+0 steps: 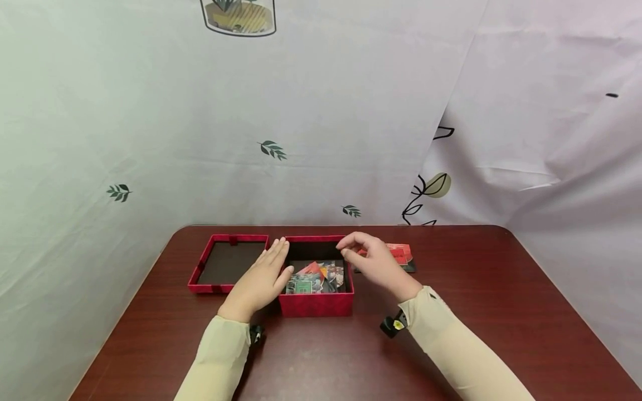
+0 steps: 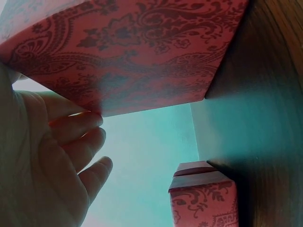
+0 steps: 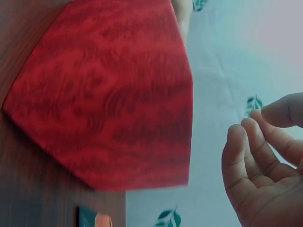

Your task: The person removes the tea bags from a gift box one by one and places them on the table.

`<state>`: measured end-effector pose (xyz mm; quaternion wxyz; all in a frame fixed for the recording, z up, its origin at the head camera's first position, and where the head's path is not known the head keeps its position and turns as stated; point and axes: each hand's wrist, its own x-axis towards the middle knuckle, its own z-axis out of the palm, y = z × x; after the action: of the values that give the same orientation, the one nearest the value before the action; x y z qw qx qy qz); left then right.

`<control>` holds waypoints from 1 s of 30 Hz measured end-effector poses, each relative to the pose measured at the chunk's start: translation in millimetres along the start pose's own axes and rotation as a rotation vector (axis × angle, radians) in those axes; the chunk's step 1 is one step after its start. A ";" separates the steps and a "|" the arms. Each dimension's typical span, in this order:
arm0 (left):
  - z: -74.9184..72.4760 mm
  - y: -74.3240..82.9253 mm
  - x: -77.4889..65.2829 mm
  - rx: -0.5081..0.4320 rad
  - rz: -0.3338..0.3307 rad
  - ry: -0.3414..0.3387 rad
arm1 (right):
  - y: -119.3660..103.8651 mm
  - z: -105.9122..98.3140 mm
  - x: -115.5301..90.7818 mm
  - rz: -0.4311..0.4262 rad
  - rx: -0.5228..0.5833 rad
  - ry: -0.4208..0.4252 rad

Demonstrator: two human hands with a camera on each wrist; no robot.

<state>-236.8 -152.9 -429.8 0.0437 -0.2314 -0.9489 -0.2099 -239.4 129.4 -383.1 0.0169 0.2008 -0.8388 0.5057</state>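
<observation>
A red patterned box (image 1: pixel 316 305) stands without its lid on the table, dark inside, holding several colourful printed cards or packets (image 1: pixel 306 283). My left hand (image 1: pixel 258 281) rests at the box's left rim, fingers straight; in the left wrist view its fingertips touch the patterned box wall (image 2: pixel 156 56). Over the right rim hovers my right hand (image 1: pixel 376 264), fingers loosely bent. In the right wrist view that hand (image 3: pixel 270 175) holds nothing and is apart from the red box side (image 3: pixel 109 94). Partly behind it lie red and dark printed pieces (image 1: pixel 401 254).
Left of the box lies a shallow red lid (image 1: pixel 228 288), its dark inside facing up. All of this is on a reddish-brown wooden table (image 1: pixel 321 362). A pale curtain (image 1: pixel 200 111) with leaf prints hangs behind the far edge.
</observation>
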 end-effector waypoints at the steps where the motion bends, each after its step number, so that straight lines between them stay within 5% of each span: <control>1: -0.2 0.0 0.1 -0.001 0.001 -0.002 | -2.0 3.0 1.1 0.002 -0.001 -0.013; 16: 0.4 -0.5 0.7 -0.019 0.013 0.009 | -14.0 40.0 22.2 0.129 -0.217 -0.247; 30: 0.4 -0.7 0.3 -0.029 0.010 -0.007 | -16.8 66.0 44.6 0.189 -0.521 -0.336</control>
<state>-237.4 -153.1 -430.3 0.0380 -0.2376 -0.9448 -0.2225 -262.9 51.8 -390.9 -0.1179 0.1916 -0.9460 0.2332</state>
